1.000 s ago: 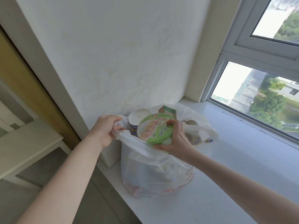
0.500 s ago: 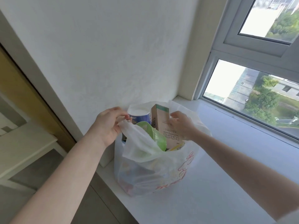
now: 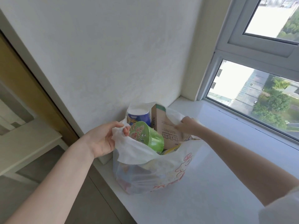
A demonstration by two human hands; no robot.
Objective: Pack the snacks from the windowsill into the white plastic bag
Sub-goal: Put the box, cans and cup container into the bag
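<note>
Bag: a white plastic bag (image 3: 155, 173) with red print on its side stands on the white windowsill (image 3: 218, 183), close to the wall corner, its mouth held wide.
Green cup: a green instant-noodle cup (image 3: 148, 137) lies tilted in the bag's mouth, its printed lid facing up and to the left and its base pointing down into the bag, leaning against the near left rim.
Blue cup: a blue cup with a white lid (image 3: 139, 116) stands upright at the back of the bag, behind the green cup and just left of the box.
Box: a brown cardboard box with a green top edge (image 3: 165, 125) stands upright in the middle of the bag, rising above the rim, with black printed text on its face.
Other contents: a yellow packet edge (image 3: 171, 149) shows below the box, and coloured packets, red and blue among them, show dimly through the thin plastic low in the bag; what they are cannot be told.
Left hand: the left hand (image 3: 103, 139) pinches the left handle of the bag between thumb and curled fingers and holds it up and outward.
Right hand: the right hand (image 3: 188, 128) is at the right rim beside the box, fingers bent over the plastic and gripping the bag's right edge; the fingertips are partly hidden by the box.
Windowsill: the bag is the only thing seen standing on it.
Window: a white-framed window (image 3: 242, 50) runs along the right, with trees and buildings beyond the glass.
</note>
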